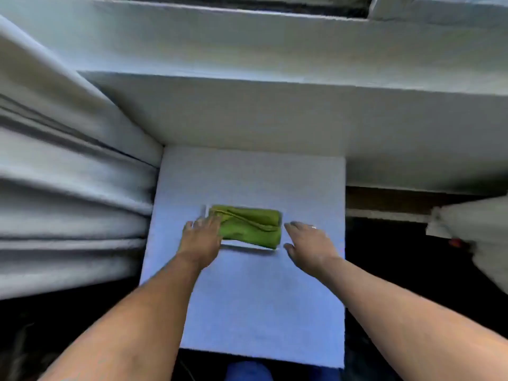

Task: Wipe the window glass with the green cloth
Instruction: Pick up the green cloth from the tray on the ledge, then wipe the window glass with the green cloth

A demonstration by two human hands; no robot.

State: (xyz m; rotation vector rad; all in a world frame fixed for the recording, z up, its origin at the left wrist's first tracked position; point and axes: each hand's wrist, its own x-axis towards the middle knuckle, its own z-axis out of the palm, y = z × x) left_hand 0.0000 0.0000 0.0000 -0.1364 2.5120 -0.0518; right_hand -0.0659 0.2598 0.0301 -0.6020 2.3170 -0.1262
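A folded green cloth (251, 226) lies in a shallow white tray (242, 247) on a small white table (253, 303). My left hand (202, 237) rests at the cloth's left end, fingers spread and touching its edge. My right hand (308, 243) hovers just right of the cloth, open, with a ring on one finger and nothing in it. The window's lower frame (275, 12) runs along the top of the view; its glass is barely visible.
A white sill or ledge (247, 111) stands behind the table. Pale curtains (68, 174) hang at the left. A white object (472, 232) juts in at the right. Dark floor surrounds the table.
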